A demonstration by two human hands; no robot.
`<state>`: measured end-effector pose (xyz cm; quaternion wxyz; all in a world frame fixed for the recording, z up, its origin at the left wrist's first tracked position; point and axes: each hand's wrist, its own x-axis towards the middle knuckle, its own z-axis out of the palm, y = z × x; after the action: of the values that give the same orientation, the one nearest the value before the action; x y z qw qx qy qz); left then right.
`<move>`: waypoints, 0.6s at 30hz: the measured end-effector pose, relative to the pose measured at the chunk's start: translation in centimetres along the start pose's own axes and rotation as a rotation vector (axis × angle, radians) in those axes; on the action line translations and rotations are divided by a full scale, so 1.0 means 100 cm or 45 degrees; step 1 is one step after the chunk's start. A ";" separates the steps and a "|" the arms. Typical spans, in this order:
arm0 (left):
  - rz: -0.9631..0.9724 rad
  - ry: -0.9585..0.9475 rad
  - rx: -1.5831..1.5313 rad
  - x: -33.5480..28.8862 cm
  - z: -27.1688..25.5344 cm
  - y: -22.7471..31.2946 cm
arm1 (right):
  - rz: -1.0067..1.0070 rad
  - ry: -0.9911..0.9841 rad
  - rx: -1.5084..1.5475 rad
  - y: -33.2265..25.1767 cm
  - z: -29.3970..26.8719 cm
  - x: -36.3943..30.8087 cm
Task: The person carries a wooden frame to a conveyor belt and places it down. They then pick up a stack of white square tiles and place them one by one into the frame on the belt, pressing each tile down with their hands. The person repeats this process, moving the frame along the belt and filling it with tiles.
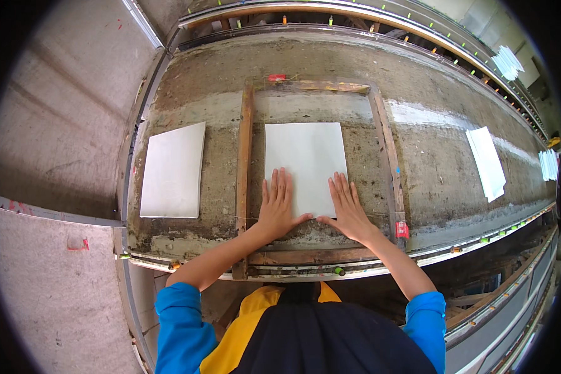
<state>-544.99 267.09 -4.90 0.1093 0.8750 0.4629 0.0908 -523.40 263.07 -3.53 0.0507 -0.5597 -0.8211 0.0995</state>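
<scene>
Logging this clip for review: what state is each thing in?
Middle paper: flat
Left hand: open, palm down, on middle paper
Right hand: likewise
Wooden frame: lying flat, surrounding middle paper
Left paper: lying flat
Nearer right papers: stacked, edges uneven
Table: stained

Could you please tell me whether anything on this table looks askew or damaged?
The nearer paper stack right of the wooden frame looks untidy: its edges do not line up. The table has dark, blotchy stains. The white paper inside the frame looks neat.
</scene>
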 end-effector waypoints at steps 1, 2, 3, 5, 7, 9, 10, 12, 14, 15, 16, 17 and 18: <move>0.008 0.046 0.029 -0.001 0.001 0.002 | -0.008 0.023 -0.017 -0.003 -0.001 -0.003; 0.016 0.091 0.058 -0.002 0.002 0.003 | -0.011 0.007 -0.019 -0.005 -0.002 -0.005; 0.017 0.075 0.072 -0.002 0.002 0.003 | -0.015 -0.011 -0.021 -0.006 -0.003 -0.005; 0.004 0.034 0.105 -0.006 0.000 0.004 | -0.021 -0.035 -0.032 -0.008 -0.003 -0.006; -0.007 0.015 0.096 -0.004 -0.004 0.007 | -0.013 -0.037 -0.070 -0.008 -0.006 -0.005; -0.014 0.005 0.113 -0.004 -0.005 0.008 | -0.010 -0.008 -0.073 -0.010 -0.003 -0.007; -0.019 0.006 0.135 -0.006 -0.003 0.008 | -0.009 0.010 -0.080 -0.011 -0.002 -0.008; -0.021 0.014 0.153 -0.006 0.002 0.006 | -0.003 0.024 -0.107 -0.012 -0.002 -0.008; -0.018 0.033 0.148 -0.002 0.002 0.004 | 0.024 0.003 -0.087 -0.011 -0.001 -0.007; -0.011 0.071 0.102 -0.005 0.001 0.003 | 0.050 -0.026 -0.052 -0.009 -0.001 -0.009; 0.016 0.117 0.055 -0.001 -0.002 0.002 | 0.091 -0.043 -0.027 -0.003 -0.004 -0.009; 0.020 0.164 0.013 -0.001 -0.012 0.002 | 0.150 0.076 -0.028 0.000 -0.017 -0.008; -0.054 0.222 0.031 -0.001 -0.024 -0.003 | 0.208 0.194 -0.027 0.004 -0.035 -0.009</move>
<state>-545.87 267.41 -2.66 0.0599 0.8550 0.4901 0.1585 -521.98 262.76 -0.20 0.0989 -0.6312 -0.7675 0.0516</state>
